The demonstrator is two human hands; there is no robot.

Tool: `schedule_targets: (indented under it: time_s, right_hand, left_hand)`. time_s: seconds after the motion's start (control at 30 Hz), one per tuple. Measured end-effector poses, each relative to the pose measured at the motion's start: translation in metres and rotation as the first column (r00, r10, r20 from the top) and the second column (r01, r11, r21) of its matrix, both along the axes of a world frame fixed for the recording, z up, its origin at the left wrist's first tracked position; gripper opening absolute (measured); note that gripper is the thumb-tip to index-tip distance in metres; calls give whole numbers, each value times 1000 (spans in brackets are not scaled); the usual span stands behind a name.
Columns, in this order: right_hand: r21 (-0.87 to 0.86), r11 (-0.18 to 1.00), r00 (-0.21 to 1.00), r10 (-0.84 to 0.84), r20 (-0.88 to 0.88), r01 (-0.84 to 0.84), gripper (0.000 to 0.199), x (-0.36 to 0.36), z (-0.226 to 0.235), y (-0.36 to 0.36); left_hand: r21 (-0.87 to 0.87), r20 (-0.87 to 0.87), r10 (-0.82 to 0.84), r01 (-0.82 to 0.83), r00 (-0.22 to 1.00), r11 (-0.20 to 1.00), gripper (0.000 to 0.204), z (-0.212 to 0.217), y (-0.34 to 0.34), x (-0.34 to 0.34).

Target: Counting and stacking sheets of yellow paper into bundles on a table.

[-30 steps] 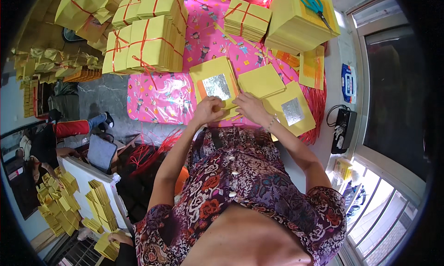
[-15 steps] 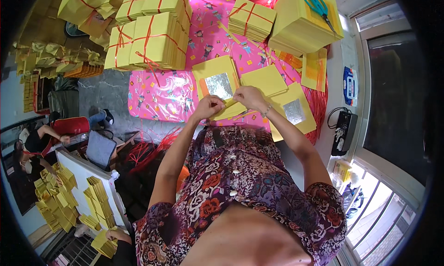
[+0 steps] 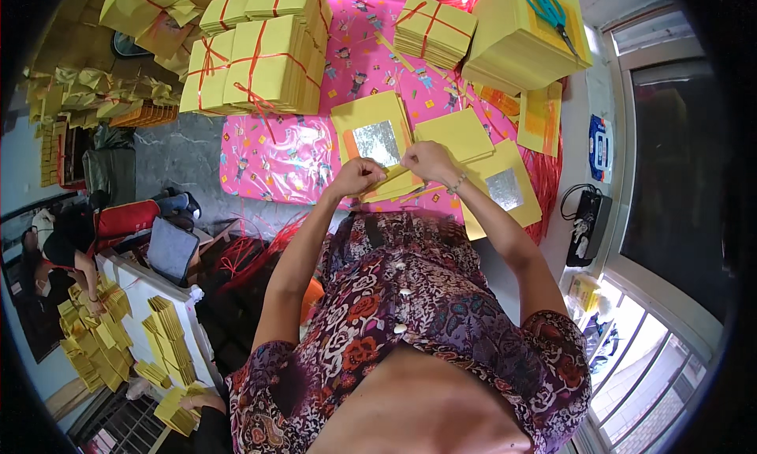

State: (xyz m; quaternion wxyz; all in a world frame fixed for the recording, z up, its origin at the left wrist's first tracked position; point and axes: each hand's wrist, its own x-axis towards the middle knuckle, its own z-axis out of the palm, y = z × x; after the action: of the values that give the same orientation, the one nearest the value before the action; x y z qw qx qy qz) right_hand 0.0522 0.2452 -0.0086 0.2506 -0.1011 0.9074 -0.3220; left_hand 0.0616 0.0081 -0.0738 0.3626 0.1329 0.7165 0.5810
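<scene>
In front of me lies a pile of yellow paper sheets (image 3: 361, 108), the top one bearing a silver foil square (image 3: 376, 141) edged with orange. At its near edge my left hand (image 3: 357, 177) pinches the margin of the yellow paper. My right hand (image 3: 428, 161) is also closed in a pinch, at the right near corner by the foil; its fingertips partly hide the paper there. Beside my right hand lies a second stack of yellow sheets (image 3: 461, 134). Under my right forearm is another yellow sheet with a silver square (image 3: 505, 187).
Tied yellow paper bundles (image 3: 268, 59) stand at the back left, and a smaller tied bundle (image 3: 434, 29) farther back. Teal scissors (image 3: 546, 10) rest on a tall yellow stack (image 3: 512, 56). A pink patterned cloth (image 3: 272, 166) covers the table. Co-workers handle yellow paper (image 3: 98, 336) at the left.
My hands stay at the paper's near edge, with only slight finger movement. At the left, a co-worker has leaned forward and lowered an arm to the yellow paper.
</scene>
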Motion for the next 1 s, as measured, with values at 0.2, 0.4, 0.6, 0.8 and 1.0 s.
schedule_targets:
  time_s: [0.2, 0.4, 0.6, 0.8, 1.0]
  right_hand:
    - [-12, 1000, 999, 5, -31, -6, 22, 0, -1, -2]
    - [3, 1000, 1000, 0, -21, 0, 23, 0, -2, -3]
    - [-74, 995, 987, -79, -141, 69, 26, 0, 4, -8]
    - [-399, 803, 827, -538, -166, 443, 38, 13, 9, -18]
    - [-619, 360, 704, -505, 500, 698, 71, 15, -25, -48]
  left_hand:
    - [-47, 35, 22, -21, 999, 999, 10, 0, 0, 1]
    - [-85, 128, 43, -32, 991, 996, 7, 4, 1, 1]
    - [-299, -477, -126, -26, 870, 954, 18, 33, 10, 5]
    - [-428, -468, -53, -173, 882, 887, 28, 63, 6, -17]
    - [-28, -120, 303, -309, 945, 951, 29, 83, -12, -57]
